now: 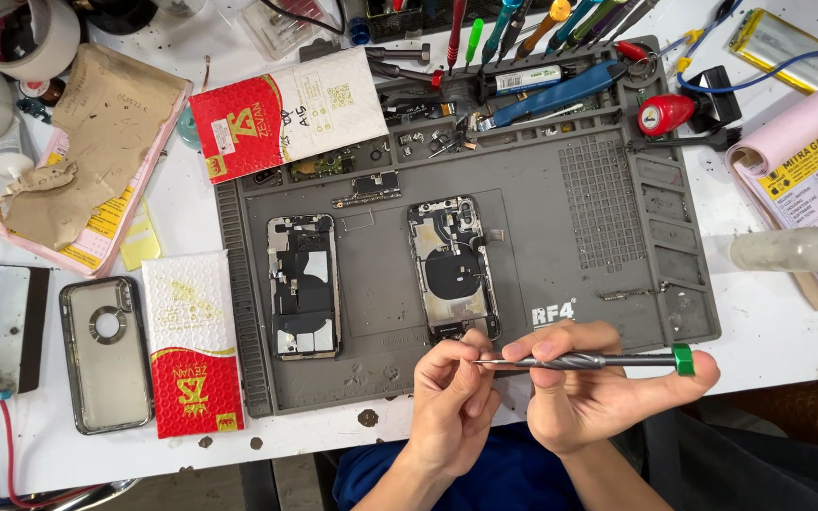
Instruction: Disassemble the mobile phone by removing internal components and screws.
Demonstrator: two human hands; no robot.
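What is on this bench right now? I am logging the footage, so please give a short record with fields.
Right hand: holds a slim screwdriver with a green cap, lying level.
Left hand: fingertips pinch the screwdriver's tip.
Work surface: grey repair mat on a white table.
On mat: two opened phone housings, left one, right one.
Left of mat: clear phone case, red and white packet.

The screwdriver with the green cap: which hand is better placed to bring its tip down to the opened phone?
Probably the right hand: it holds the screwdriver along its shaft, while the left hand only pinches the tip, just below the opened phone.
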